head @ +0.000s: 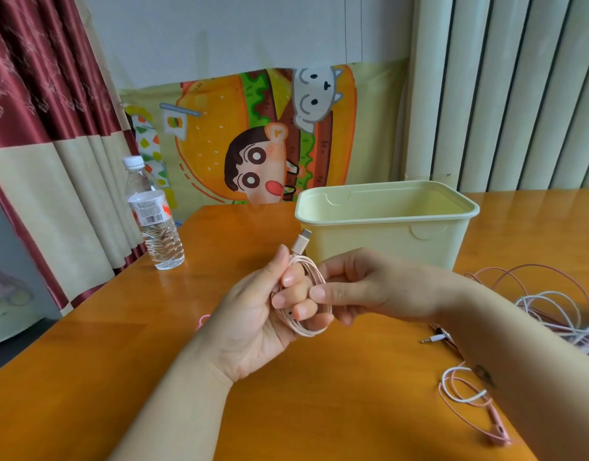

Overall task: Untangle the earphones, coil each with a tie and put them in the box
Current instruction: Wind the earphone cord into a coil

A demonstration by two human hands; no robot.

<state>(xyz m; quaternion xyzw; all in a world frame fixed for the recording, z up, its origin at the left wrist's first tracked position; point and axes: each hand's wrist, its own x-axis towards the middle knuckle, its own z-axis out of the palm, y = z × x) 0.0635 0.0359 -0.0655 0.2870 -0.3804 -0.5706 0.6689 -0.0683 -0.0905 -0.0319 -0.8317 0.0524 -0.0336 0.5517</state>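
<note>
We are partway through the first earphone, by our reading. The pink coil (308,332) is wound into neat loops above the middle of the desk (319,410), its metal plug (302,242) sticking up toward the box (386,241). Our left hand (263,304) grips the loops, with the fingers curled through them. Our right hand (356,291) pinches the same loops between thumb and fingers from the other side. No tie shows around the coil. A small pink thing (203,320) by the left hand may be a tie, but too little of it shows to say. The pale yellow box stands open near the far edge. No cable shows in it, though its floor is hidden. At the right edge a tangle of pink and white earphones (552,304) lies unsorted, so tying, boxing and most of the untangling are left. The water bottle (156,221) by the left edge bears a label with a barcode, and its print is too small to read.
</note>
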